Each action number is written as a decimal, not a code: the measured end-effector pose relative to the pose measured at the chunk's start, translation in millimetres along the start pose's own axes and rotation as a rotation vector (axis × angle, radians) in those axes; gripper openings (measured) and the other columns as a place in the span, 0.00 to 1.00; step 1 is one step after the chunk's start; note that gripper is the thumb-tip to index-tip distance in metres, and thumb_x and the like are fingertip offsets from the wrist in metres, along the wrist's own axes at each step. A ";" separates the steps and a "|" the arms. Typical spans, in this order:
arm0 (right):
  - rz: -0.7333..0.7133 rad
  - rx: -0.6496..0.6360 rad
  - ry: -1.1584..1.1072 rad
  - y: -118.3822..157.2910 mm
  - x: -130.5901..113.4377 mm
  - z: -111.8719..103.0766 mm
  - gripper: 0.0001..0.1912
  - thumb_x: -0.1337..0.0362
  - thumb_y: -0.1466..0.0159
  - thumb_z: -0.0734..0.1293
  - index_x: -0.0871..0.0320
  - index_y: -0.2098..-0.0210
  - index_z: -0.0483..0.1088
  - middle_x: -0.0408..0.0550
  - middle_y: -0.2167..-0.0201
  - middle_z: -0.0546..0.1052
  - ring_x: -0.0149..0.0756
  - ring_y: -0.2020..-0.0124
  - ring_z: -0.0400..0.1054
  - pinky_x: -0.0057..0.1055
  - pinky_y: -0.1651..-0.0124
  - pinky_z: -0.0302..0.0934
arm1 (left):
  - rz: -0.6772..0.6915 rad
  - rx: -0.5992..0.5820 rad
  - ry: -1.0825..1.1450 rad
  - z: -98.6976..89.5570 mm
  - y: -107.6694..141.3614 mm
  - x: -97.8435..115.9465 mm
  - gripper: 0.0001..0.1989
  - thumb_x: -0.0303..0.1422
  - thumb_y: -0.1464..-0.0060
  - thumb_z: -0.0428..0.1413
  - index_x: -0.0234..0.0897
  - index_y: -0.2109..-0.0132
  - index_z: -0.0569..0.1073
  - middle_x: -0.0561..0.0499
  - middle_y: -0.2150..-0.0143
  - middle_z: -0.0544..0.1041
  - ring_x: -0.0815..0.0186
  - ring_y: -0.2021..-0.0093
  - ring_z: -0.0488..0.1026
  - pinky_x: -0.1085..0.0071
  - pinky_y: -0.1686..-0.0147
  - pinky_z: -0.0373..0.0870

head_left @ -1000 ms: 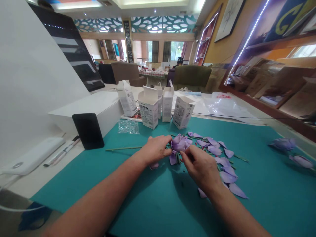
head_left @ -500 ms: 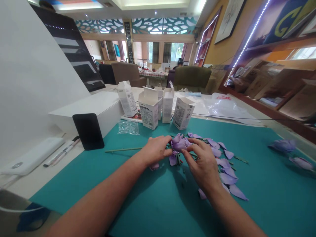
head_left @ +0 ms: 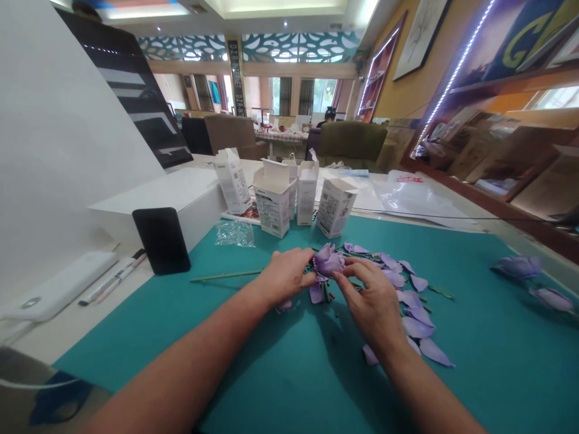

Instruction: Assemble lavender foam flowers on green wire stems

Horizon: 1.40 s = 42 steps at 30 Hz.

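- left hand (head_left: 284, 277) curled shut around the neck of one purple artificial flower (head_left: 329, 261); right hand (head_left: 373, 301) pinching the bloom's 3 o'clock side between thumb and fingertips
- flower held between both hands; green stem (head_left: 226, 276) running out through the left hand toward 9 o'clock
- well over a dozen loose lilac petals (head_left: 418, 327) scattered from 12 to 5 o'clock of the flower, on a teal mat (head_left: 470, 386)
- two more purple flowers (head_left: 518, 267) far off at 3 o'clock
- five open white cardboard boxes (head_left: 271, 205) at 12 o'clock; print on them too small to read
- one clear plastic bag (head_left: 234, 234) at 11 o'clock; one black phone (head_left: 161, 241) at 10 o'clock, beyond the mat's edge
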State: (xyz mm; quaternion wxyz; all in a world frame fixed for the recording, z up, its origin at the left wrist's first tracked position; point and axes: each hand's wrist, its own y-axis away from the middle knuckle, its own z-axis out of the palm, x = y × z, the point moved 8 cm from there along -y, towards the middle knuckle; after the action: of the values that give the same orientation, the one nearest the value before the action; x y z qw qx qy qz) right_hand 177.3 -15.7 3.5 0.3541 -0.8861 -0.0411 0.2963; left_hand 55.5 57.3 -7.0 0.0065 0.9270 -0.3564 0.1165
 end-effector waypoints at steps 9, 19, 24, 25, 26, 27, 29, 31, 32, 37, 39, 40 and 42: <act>0.010 0.024 -0.001 0.5 -4.2 -1.4 0.12 0.57 0.38 0.63 0.55 0.74 0.70 0.52 0.62 0.77 0.44 0.59 0.69 0.42 0.55 0.60 | -0.026 0.001 -0.051 1.3 1.4 1.0 0.10 0.38 0.42 0.49 0.39 0.57 0.69 0.46 0.58 0.75 0.57 0.58 0.72 0.65 0.62 0.64; -0.011 0.001 0.043 1.5 -3.1 2.2 0.12 0.57 0.38 0.63 0.55 0.74 0.70 0.52 0.61 0.77 0.45 0.60 0.69 0.42 0.57 0.61 | -0.021 -0.003 -0.055 2.3 1.3 1.9 0.11 0.38 0.42 0.48 0.38 0.58 0.69 0.45 0.58 0.75 0.55 0.58 0.72 0.64 0.63 0.65; -0.007 0.015 0.050 2.5 -1.4 1.4 0.12 0.57 0.38 0.63 0.55 0.74 0.70 0.52 0.61 0.77 0.44 0.60 0.69 0.41 0.57 0.60 | -0.030 -0.014 -0.053 2.1 1.4 2.4 0.10 0.38 0.43 0.49 0.38 0.58 0.69 0.45 0.59 0.75 0.55 0.58 0.72 0.64 0.63 0.65; -0.015 0.005 0.053 2.6 -0.8 2.1 0.11 0.57 0.38 0.63 0.55 0.74 0.70 0.51 0.61 0.77 0.44 0.60 0.69 0.41 0.57 0.60 | -0.031 -0.016 -0.052 1.8 1.5 2.7 0.10 0.38 0.43 0.49 0.38 0.58 0.69 0.45 0.59 0.75 0.55 0.58 0.72 0.64 0.63 0.65; -0.023 -0.003 0.056 2.7 -0.4 2.6 0.11 0.57 0.39 0.64 0.54 0.74 0.71 0.51 0.61 0.77 0.44 0.60 0.69 0.41 0.57 0.60 | -0.030 -0.017 -0.051 1.6 1.6 2.9 0.10 0.38 0.43 0.49 0.38 0.59 0.69 0.45 0.59 0.75 0.55 0.59 0.72 0.64 0.63 0.65; -0.030 -0.008 0.057 2.7 0.0 2.9 0.11 0.57 0.39 0.64 0.54 0.74 0.71 0.51 0.60 0.77 0.44 0.59 0.69 0.41 0.57 0.60 | -0.029 -0.018 -0.050 1.3 1.7 3.2 0.10 0.38 0.43 0.48 0.38 0.59 0.69 0.45 0.59 0.75 0.54 0.59 0.72 0.64 0.63 0.65; -0.031 0.000 0.053 2.6 0.4 2.1 0.11 0.57 0.39 0.64 0.55 0.74 0.70 0.51 0.60 0.76 0.44 0.59 0.69 0.41 0.56 0.60 | -0.026 -0.015 -0.044 0.5 2.0 3.8 0.09 0.38 0.43 0.48 0.38 0.59 0.68 0.45 0.59 0.75 0.54 0.58 0.72 0.64 0.64 0.65; -0.028 0.019 0.045 2.3 0.2 0.7 0.12 0.57 0.38 0.64 0.55 0.75 0.69 0.52 0.61 0.76 0.45 0.58 0.68 0.43 0.55 0.60 | -0.022 -0.012 -0.036 0.0 2.2 4.2 0.09 0.37 0.43 0.48 0.38 0.59 0.68 0.45 0.59 0.75 0.54 0.58 0.72 0.64 0.63 0.65; -0.032 0.022 0.042 2.3 -0.3 0.7 0.12 0.57 0.38 0.64 0.55 0.75 0.69 0.53 0.61 0.76 0.46 0.58 0.68 0.43 0.55 0.60 | -0.019 -0.011 -0.032 -0.1 2.2 4.3 0.09 0.37 0.43 0.48 0.38 0.59 0.67 0.45 0.59 0.75 0.55 0.58 0.72 0.64 0.63 0.65; -0.066 0.004 0.047 2.0 -0.8 3.2 0.10 0.58 0.39 0.65 0.55 0.74 0.69 0.52 0.60 0.76 0.46 0.56 0.68 0.44 0.54 0.60 | -0.007 -0.008 -0.031 -1.9 2.0 4.3 0.08 0.36 0.43 0.48 0.38 0.60 0.67 0.46 0.60 0.75 0.56 0.59 0.72 0.66 0.64 0.64; -0.072 0.017 0.031 1.3 -1.0 0.3 0.10 0.58 0.39 0.66 0.55 0.74 0.70 0.53 0.59 0.76 0.46 0.55 0.68 0.44 0.53 0.61 | -0.011 0.000 -0.026 -5.3 2.0 3.4 0.08 0.36 0.44 0.48 0.38 0.60 0.67 0.47 0.60 0.75 0.57 0.59 0.72 0.68 0.65 0.64; -0.080 0.025 0.015 0.7 -1.9 -2.4 0.10 0.57 0.39 0.66 0.55 0.73 0.70 0.53 0.59 0.76 0.46 0.55 0.68 0.44 0.53 0.61 | -0.016 0.007 -0.018 -7.8 2.1 2.6 0.08 0.36 0.45 0.48 0.39 0.60 0.68 0.47 0.60 0.75 0.58 0.60 0.72 0.68 0.65 0.64; -0.091 0.044 -0.020 -1.2 -4.2 -10.0 0.10 0.55 0.40 0.67 0.55 0.70 0.72 0.53 0.58 0.76 0.46 0.53 0.67 0.44 0.52 0.60 | -0.029 0.022 -0.002 -14.4 2.7 0.8 0.08 0.35 0.46 0.49 0.38 0.61 0.68 0.48 0.61 0.75 0.59 0.61 0.72 0.69 0.67 0.63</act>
State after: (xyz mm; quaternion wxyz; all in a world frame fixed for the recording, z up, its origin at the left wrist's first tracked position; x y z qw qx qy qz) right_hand 179.5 -22.0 12.1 0.3863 -0.8723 -0.0783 0.2894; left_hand 51.2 56.2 7.0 -0.0025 0.9322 -0.3417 0.1193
